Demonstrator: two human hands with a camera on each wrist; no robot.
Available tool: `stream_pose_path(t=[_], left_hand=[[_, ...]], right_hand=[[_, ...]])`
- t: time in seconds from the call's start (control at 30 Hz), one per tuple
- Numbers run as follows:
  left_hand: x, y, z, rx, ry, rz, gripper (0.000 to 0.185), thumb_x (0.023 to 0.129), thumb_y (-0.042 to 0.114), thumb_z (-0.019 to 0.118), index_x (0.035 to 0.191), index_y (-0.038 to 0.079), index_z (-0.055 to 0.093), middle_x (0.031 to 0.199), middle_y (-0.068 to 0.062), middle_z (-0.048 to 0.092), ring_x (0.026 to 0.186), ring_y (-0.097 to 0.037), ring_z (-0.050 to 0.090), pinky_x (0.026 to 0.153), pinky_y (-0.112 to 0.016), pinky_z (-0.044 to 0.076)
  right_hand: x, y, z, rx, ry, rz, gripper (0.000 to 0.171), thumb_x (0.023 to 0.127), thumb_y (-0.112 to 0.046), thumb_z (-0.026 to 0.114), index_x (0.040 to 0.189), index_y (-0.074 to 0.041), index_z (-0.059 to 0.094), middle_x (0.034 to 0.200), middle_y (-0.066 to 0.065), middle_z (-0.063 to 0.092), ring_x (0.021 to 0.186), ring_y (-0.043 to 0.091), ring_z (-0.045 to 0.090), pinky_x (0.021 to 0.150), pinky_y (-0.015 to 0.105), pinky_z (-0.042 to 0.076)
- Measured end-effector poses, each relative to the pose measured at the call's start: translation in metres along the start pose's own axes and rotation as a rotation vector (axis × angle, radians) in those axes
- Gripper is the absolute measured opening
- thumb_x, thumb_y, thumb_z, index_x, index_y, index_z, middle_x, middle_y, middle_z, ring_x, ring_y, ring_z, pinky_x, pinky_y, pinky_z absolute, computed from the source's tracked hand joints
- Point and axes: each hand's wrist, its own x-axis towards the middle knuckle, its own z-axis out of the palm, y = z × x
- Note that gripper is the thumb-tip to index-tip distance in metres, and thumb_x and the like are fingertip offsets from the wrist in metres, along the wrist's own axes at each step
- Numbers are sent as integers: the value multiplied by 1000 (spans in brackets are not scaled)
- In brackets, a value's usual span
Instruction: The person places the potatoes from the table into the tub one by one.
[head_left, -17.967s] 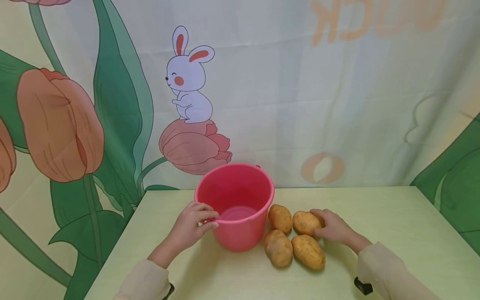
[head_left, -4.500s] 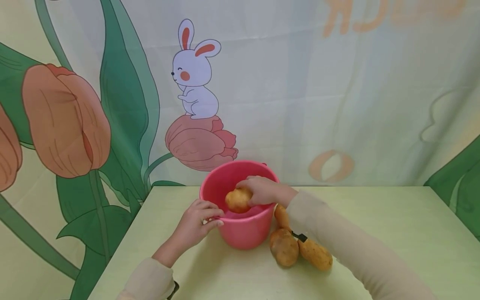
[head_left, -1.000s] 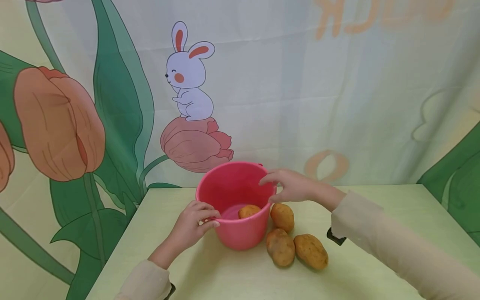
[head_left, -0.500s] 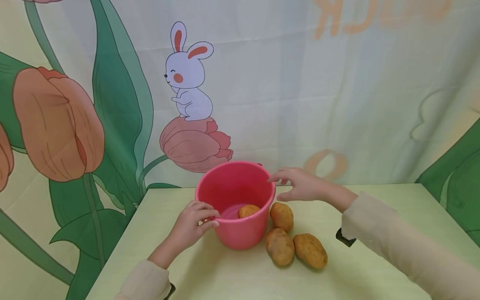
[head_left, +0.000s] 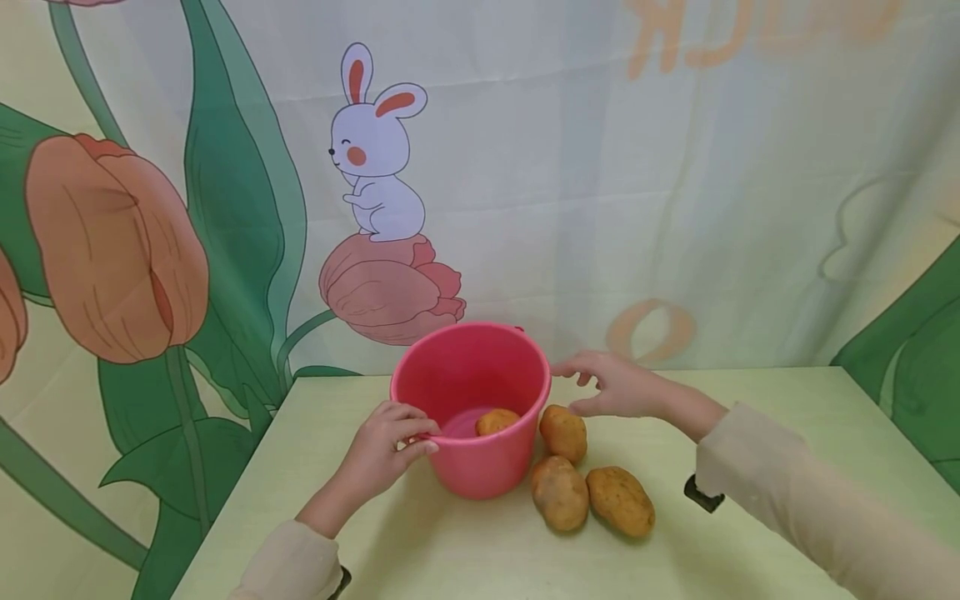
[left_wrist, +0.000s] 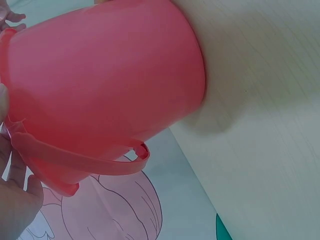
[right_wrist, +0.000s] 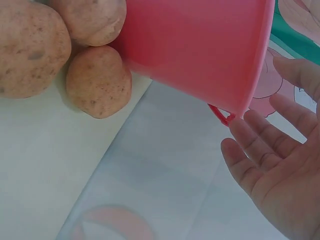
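A pink plastic bucket (head_left: 480, 471) stands on the table, and my left hand (head_left: 378, 454) pinches its near-left rim between thumb and fingers. One potato (head_left: 497, 422) lies on the bottom inside. Just right of the bucket my right hand (head_left: 618, 387) hovers with nothing in it, fingers loosely spread. Below that hand is a potato (head_left: 564, 434) beside the bucket wall. Two more, a pale-patched potato (head_left: 560, 493) and a longer potato (head_left: 621, 501), lie nearer to me. In the left wrist view the bucket's handle (left_wrist: 80, 159) hangs along its side.
The pale green table (head_left: 757, 467) ends at the back against a hanging cloth (head_left: 525, 192) printed with tulips and a rabbit. A dark strap (head_left: 703, 493) shows below the right sleeve cuff.
Since the earliest frame, the right hand has carried one potato from the table into the bucket and released it. It has since withdrawn right and lowered. The left hand keeps its rim hold.
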Motion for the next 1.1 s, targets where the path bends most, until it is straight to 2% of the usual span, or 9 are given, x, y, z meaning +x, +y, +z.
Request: stream_pose_path(t=[0.47,1.1], left_hand=[[1,1,1,4,-4,-20,25,68,19,74,93,19,69,93,5,60,95,-13,48,66,-23,52],[1,1,0,4,-2,18,23,69,20,74,92,20,70,92,5,61,94,-13,48,67,-22,51]], right_hand=[[-11,18,9,8,-24,58,45,78,-23,66,117,-7,53,113,7,57,97,23,52,79,38,46],[-23,36,25,28,-71,100,45,76,-20,67,117,-7,53,110,8,57,96,24,52,75,36,46]])
